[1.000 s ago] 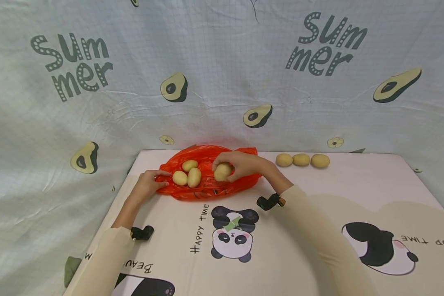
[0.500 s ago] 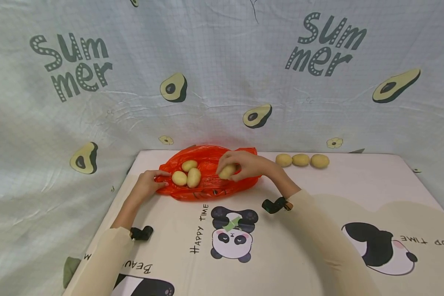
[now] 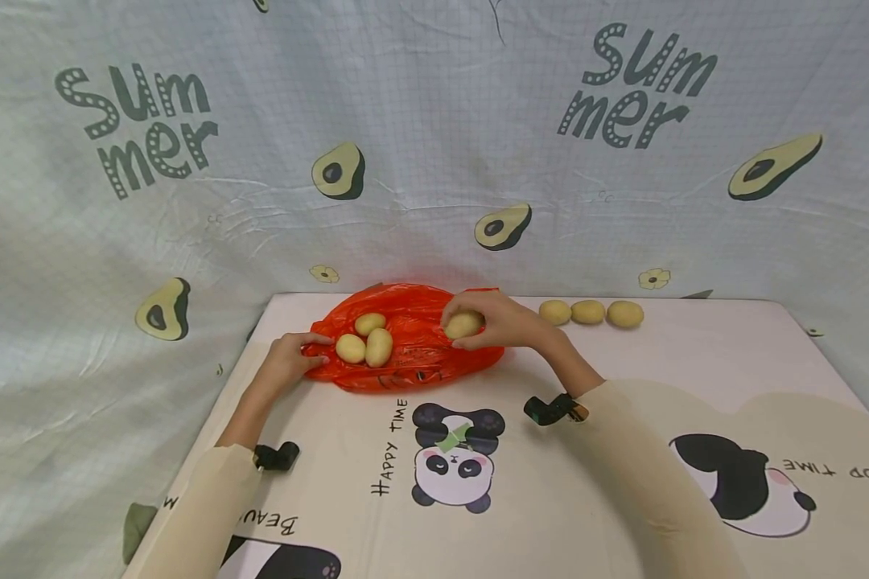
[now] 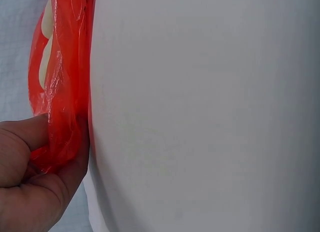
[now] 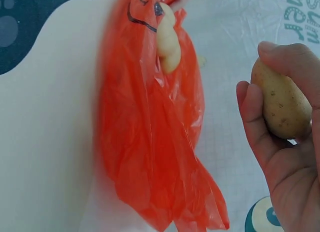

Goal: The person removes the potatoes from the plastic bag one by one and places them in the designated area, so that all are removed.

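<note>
Now, from the left, my left grip (image 3: 287,359) pinches the edge of the bag (image 3: 423,354) between thumb and fingers, just where it was. Three potatoes (image 3: 379,347) lie together in the bag's left part. What has changed is farther right: my right grip (image 3: 498,318), curled round a fourth potato (image 3: 465,324), has drifted rightward above the bag, nearer the row (image 3: 588,312) on the desk (image 3: 536,482); I'd judge this one almost clear of the bag.

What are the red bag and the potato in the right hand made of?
The red bag looks like thin, glossy plastic: it has shiny wrinkles. The potato in the right hand seems a real vegetable, with dull tan skin and little dark spots.
</note>
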Motion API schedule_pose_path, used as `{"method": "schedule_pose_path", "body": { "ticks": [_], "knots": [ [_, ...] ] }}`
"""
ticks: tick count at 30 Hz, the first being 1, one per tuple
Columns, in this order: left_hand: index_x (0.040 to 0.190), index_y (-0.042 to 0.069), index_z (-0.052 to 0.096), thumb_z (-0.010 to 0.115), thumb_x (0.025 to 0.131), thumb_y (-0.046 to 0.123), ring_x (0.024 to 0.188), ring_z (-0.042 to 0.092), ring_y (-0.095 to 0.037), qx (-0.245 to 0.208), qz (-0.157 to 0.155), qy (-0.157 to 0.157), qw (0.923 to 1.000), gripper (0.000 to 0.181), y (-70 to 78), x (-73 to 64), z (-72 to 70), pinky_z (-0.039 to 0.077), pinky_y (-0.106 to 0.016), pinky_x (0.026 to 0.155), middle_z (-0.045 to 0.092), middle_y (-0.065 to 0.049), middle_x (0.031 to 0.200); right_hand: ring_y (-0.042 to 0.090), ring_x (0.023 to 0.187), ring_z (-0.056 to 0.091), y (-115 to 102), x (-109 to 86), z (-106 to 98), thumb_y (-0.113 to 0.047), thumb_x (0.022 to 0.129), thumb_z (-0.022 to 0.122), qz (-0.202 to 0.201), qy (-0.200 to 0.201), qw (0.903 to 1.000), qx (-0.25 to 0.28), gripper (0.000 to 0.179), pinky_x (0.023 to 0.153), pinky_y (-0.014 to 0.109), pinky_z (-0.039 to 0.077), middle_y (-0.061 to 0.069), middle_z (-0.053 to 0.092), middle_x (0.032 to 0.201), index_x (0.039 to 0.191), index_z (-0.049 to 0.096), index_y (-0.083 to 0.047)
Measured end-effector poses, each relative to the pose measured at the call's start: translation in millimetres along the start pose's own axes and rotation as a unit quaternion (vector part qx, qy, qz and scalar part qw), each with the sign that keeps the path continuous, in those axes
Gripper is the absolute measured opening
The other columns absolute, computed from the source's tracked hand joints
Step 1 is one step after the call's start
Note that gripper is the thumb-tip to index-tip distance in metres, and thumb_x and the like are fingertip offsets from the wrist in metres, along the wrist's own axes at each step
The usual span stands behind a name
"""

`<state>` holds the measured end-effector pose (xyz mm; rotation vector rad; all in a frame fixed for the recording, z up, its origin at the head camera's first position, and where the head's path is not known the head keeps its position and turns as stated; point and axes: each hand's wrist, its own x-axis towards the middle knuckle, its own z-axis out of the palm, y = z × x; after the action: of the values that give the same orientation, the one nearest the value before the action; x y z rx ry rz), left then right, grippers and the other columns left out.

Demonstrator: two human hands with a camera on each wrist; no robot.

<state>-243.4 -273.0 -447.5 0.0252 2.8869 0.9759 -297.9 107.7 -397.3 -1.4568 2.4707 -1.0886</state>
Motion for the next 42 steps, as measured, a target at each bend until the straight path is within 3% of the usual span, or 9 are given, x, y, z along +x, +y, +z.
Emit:
{"method": "schedule_pose_path", "body": {
  "ticks": [6,10,14,20,26,36,42],
  "knots": [
    [0.120,0.006,0.065,0.068,0.086,0.009,0.123,0.044,-0.039,0.001,0.006,0.005,1.0000,0.034,-0.2,-1.3,-0.2,0.037,-0.053,0.102,0.055,-0.022,0.130,0.009,0.101,0.056,3.0,-7.9,-3.0,-0.032,0.074,0.081,0.006,0.021,0.9997,0.009,0.043,0.085,0.031,0.050,-0.013,0.062,0.112,0.113,0.065,-0.030],
    [0.119,0.005,0.066,0.068,0.085,0.007,0.123,0.045,-0.040,0.009,0.024,0.012,0.9996,0.034,0.2,-2.0,-0.8,0.037,-0.054,0.102,0.056,-0.022,0.127,0.011,0.111,0.054,7.2,-13.9,-4.9,-0.026,0.074,0.082,-0.003,0.024,0.9995,0.022,0.050,0.093,0.033,0.047,-0.010,0.061,0.120,0.121,0.064,-0.027],
    [0.120,0.006,0.065,0.067,0.086,0.006,0.123,0.044,-0.040,0.011,0.021,0.010,0.9997,0.034,0.5,-2.0,-1.0,0.037,-0.054,0.102,0.055,-0.022,0.129,0.011,0.112,0.054,9.3,-20.5,-6.9,-0.026,0.075,0.081,0.009,0.024,0.9996,0.016,0.053,0.092,0.032,0.048,-0.010,0.061,0.123,0.124,0.063,-0.028],
    [0.121,0.005,0.064,0.067,0.086,0.007,0.123,0.044,-0.041,0.010,0.015,0.006,0.9998,0.035,-0.3,-2.0,-0.2,0.037,-0.055,0.102,0.054,-0.023,0.130,0.010,0.101,0.058,8.3,-28.8,-8.9,-0.036,0.073,0.081,0.031,0.049,0.9983,-0.005,0.050,0.084,0.031,0.051,-0.011,0.064,0.117,0.121,0.065,-0.033],
    [0.121,0.005,0.064,0.066,0.087,0.006,0.122,0.045,-0.040,0.010,0.017,0.008,0.9998,0.034,1.1,-1.7,-0.2,0.039,-0.054,0.101,0.054,-0.022,0.130,0.011,0.090,0.060,7.4,-36.5,-13.6,-0.036,0.072,0.082,0.050,0.079,0.9955,0.013,0.049,0.075,0.029,0.054,-0.009,0.066,0.111,0.118,0.066,-0.034],
    [0.122,0.005,0.063,0.066,0.087,0.006,0.122,0.045,-0.039,0.014,0.013,0.007,0.9998,0.035,0.4,-0.7,-0.1,0.040,-0.052,0.100,0.054,-0.022,0.131,0.011,0.073,0.058,6.7,-45.9,-22.2,-0.041,0.068,0.083,0.059,0.107,0.9925,0.011,0.051,0.059,0.026,0.050,-0.012,0.068,0.101,0.114,0.069,-0.025],
    [0.122,0.005,0.063,0.066,0.087,0.007,0.122,0.044,-0.040,0.015,0.008,0.005,0.9998,0.035,2.3,-1.2,-0.7,0.042,-0.051,0.099,0.053,-0.023,0.131,0.013,0.073,0.057,9.9,-51.4,-24.0,-0.040,0.068,0.084,0.070,0.107,0.9915,0.025,0.052,0.059,0.025,0.050,-0.009,0.068,0.102,0.115,0.069,-0.023]
  ]
}}
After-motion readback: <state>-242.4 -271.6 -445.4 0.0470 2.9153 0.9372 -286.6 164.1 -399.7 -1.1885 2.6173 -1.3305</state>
